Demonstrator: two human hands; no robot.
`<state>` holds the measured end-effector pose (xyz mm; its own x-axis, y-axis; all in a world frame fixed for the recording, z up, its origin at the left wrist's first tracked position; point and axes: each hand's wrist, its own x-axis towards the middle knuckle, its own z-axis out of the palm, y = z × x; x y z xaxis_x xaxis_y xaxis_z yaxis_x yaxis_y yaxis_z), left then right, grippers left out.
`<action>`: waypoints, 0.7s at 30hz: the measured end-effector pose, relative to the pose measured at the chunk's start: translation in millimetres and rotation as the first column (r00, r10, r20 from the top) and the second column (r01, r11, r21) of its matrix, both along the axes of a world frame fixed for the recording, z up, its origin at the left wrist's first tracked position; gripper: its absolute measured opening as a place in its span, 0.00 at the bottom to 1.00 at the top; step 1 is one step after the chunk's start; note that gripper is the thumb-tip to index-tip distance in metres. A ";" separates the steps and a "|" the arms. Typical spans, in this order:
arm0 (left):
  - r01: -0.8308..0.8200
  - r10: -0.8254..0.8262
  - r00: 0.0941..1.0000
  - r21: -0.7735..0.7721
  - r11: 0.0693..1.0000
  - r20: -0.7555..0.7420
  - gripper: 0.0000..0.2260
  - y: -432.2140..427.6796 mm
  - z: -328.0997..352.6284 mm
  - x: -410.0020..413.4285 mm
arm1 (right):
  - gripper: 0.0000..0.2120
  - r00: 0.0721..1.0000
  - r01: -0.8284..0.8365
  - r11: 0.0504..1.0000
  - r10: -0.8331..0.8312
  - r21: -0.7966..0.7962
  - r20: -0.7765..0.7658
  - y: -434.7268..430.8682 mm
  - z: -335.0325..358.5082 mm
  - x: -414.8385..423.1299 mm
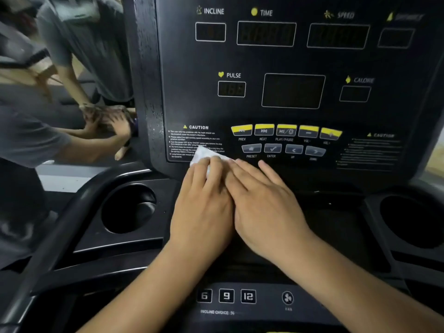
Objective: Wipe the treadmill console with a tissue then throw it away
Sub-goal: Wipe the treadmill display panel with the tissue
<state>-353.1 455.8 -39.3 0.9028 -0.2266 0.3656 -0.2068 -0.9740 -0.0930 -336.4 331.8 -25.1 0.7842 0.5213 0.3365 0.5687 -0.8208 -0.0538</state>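
The black treadmill console (288, 97) fills the view, with dark displays and a row of yellow buttons (286, 130). A white tissue (204, 156) lies against the console's lower left, over the caution label (194, 140). My left hand (204, 203) presses flat on the tissue with straight fingers. Beside it, my right hand (264, 200) lies flat with its fingers touching the tissue's right edge and the left hand. Most of the tissue is hidden under my fingers.
Round cup holders sit at the left (128, 207) and right (410, 219) of the tray. Incline keys (225, 296) and a fan key (287, 298) lie near the bottom. Another person (48, 111) bends over at the left, hands by the console's edge.
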 end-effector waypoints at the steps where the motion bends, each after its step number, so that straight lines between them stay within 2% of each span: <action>1: 0.045 -0.045 0.999 0.020 0.999 -0.005 0.22 1.0 -1.6 1.1 | 0.27 1.000 -0.002 1.000 0.002 0.011 -0.009 -3.5 0.3 -0.8; 3: 0.102 -0.101 0.994 0.047 0.994 -0.030 0.20 0.7 -10.5 -6.8 | 0.28 0.999 -0.015 1.000 0.016 0.022 -0.032 -12.0 -8.1 -10.6; 5: 0.082 -0.081 0.995 0.027 0.996 -0.060 0.20 -2.9 -15.9 -16.1 | 0.27 0.997 -0.035 0.998 0.038 0.043 -0.061 -17.7 -18.1 -21.7; 10: 0.068 -0.061 0.997 -0.164 0.984 0.047 0.21 -14.8 2.5 2.1 | 0.27 1.000 0.002 0.985 0.001 0.170 -0.017 -21.2 -5.2 -4.8; 13: 0.087 -0.096 0.995 -0.246 0.965 -0.027 0.22 -17.8 0.0 -3.1 | 0.29 0.999 0.008 0.992 -0.001 0.126 -0.052 -30.2 -10.0 -6.9; 15: 0.098 -0.123 0.989 -0.255 0.962 -0.085 0.26 -16.6 -8.2 -13.8 | 0.29 0.997 -0.002 0.998 0.007 0.066 -0.079 -37.8 -18.7 -12.0; 18: 0.136 -0.158 0.982 -0.198 0.971 -0.100 0.31 -12.3 -5.1 -9.3 | 0.30 0.997 0.032 0.997 -0.028 0.066 -0.068 -45.8 -12.3 -5.2; 21: 0.170 -0.186 0.979 -0.175 0.970 -0.083 0.28 -18.0 5.7 1.8 | 0.30 0.996 0.068 0.994 -0.063 0.087 -0.066 -49.7 -3.4 -0.3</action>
<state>-351.4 437.8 -33.6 0.8866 -0.3306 0.3235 -0.3783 -0.9207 0.0959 -336.7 282.1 -28.5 0.8368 0.4382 0.3282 0.5071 -0.8464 -0.1629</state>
